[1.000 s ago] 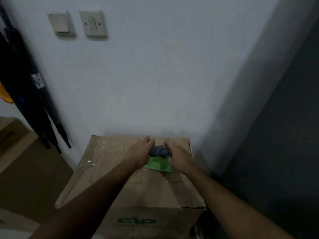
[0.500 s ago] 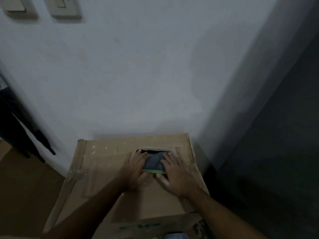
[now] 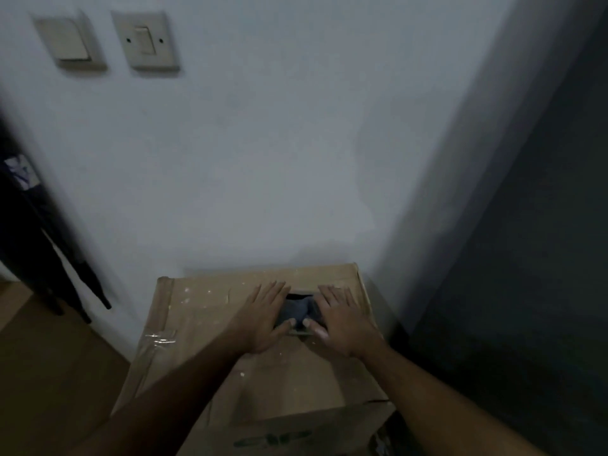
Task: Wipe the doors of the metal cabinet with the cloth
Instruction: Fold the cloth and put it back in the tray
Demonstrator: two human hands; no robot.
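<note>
Atop cardboard box (image 3: 204, 327), cloth (image 3: 300, 311) bunched, axis unclear, between flat hands

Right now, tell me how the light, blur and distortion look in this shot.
Head view: dim and underlit; the cabinet at right is nearly black, with a soft shadow on the wall beside it. The switches and dark items at left are motion-smeared. The wide lens bends the edges. The cloth between both hands on the box lacks detail.

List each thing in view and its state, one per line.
Cloth: bunched, lying on the box top between both hands.
Left hand: flat, fingers straight, thumb touching cloth.
Right hand: flat, fingers straight, thumb touching cloth.
Cardboard box: closed, taped.
</note>
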